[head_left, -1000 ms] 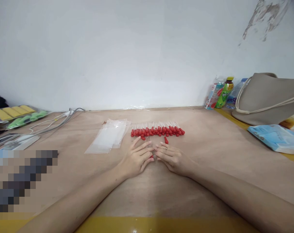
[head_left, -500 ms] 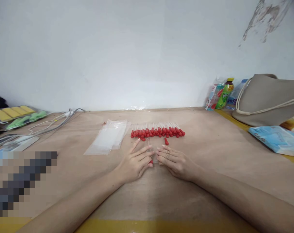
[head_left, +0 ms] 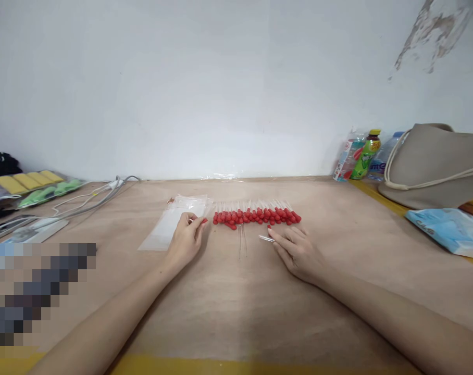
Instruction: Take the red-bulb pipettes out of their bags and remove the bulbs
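Note:
My left hand [head_left: 185, 242] is closed in a pinch on a red rubber bulb [head_left: 204, 221], beside the left end of the row; most of what it holds is hidden by the fingers. In my right hand [head_left: 297, 252], thumb and fingers grip a clear glass tube [head_left: 265, 238], while a fingertip touches a single red bulb [head_left: 269, 228]. Droppers with red bulbs [head_left: 256, 214] lie side by side in a row, clear tubes toward the wall. One loose red bulb [head_left: 231, 226] sits in front of them. Thin clear tubes [head_left: 242, 245] lie between my hands.
Clear plastic bags [head_left: 156, 235] lie left of the row. Further left are cables [head_left: 84, 204], a power strip [head_left: 51, 229] and packs of yellow and green items [head_left: 33, 182]. Bottles [head_left: 367, 156], a grey bag [head_left: 435, 166] and a blue packet [head_left: 447, 229] stand or lie at right.
My hands have moved apart. The left went left and away from me with a red bulb. The right shifted right and now holds a clear tube beside the single bulb.

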Available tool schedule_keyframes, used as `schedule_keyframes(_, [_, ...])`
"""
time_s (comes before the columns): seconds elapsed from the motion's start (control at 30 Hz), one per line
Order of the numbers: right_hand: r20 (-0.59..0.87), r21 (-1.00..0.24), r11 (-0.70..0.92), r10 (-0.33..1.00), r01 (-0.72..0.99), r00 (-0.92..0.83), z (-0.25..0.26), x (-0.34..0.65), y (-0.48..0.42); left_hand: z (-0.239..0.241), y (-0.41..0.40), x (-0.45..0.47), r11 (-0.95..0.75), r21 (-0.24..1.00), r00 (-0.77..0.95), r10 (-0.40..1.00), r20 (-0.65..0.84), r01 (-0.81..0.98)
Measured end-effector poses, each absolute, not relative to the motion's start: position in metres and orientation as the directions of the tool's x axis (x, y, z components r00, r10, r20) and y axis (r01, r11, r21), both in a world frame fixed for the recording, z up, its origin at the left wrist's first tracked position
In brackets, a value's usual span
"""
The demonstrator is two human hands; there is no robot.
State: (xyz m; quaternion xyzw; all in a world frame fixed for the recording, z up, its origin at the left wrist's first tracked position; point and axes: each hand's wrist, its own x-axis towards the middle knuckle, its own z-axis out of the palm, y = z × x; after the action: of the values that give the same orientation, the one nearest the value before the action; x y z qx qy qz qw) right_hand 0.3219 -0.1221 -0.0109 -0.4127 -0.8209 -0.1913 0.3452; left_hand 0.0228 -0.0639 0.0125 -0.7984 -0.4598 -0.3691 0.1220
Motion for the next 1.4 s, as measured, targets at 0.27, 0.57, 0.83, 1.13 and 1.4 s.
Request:
schedule_keyframes(0.27, [0.722,-0.099,0.573,0.604,0.813,-0.337,0.000,0.303,-0.120,0.002,-0.045,0.016,-0.460,0.118,0.292,0.721,0.628,0.880])
schedule_keyframes(0.57, [0.681,0.049,0.478,0.627,0.877,-0.380,0.003,0.270,-0.104,0.016,-0.056,0.053,-0.642,-0.252,0.633,0.474,0.611,0.724])
schedule_keyframes(0.83, [0.623,-0.065,0.522,0.687,0.850,-0.374,0.001,0.267,-0.109,0.018,-0.039,0.073,-0.699,-0.404,0.786,0.383,0.484,0.590])
schedule_keyframes(1.13, [0.573,-0.119,0.549,0.719,0.828,-0.394,0.002,0.267,-0.114,0.015,-0.049,0.037,-0.751,-0.254,0.753,0.448,0.481,0.609])
schedule_keyframes(1.4, [0.557,-0.134,0.549,0.730,0.825,-0.395,0.002,0.268,-0.114,0.020,-0.050,-0.008,-0.707,-0.098,0.667,0.600,0.442,0.700])
